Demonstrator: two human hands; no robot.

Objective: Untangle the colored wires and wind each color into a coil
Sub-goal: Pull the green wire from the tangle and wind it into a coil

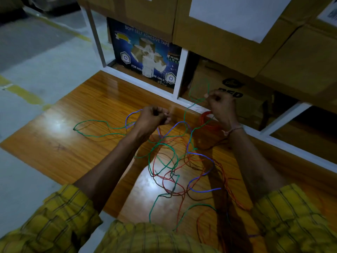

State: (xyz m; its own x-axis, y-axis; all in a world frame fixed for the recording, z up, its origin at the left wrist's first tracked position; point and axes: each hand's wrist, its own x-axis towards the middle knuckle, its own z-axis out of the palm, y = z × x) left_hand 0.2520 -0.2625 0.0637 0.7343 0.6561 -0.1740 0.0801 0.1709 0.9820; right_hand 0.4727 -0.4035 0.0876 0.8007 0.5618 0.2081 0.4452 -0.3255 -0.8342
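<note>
Cardboard cartons (228,24) stacked in a white rack close off the back of the scene, and in front of them a glossy wooden counter (82,110) carries the work.

From the head view, the tangle (175,167) of green, blue and red wires lies on the counter between the forearms, nearer the person than both hands. Left of the tangle, a long green loop (91,127) trails out flat over the wood. Beyond the tangle, against the rack's lower rail, sits a red coil (208,120) (apparently already wound). The left hand (153,116) is raised above the tangle's far edge, fingers curled and pinching a strand, blue and green wire running out beside it. The right hand (219,105) is above the red coil, fingers closed on a green strand (197,92) that arcs up past it.

I judge the step to be freeing the green wire. Next calls for drawing it clear of the crossings without tightening them, then winding.
</note>
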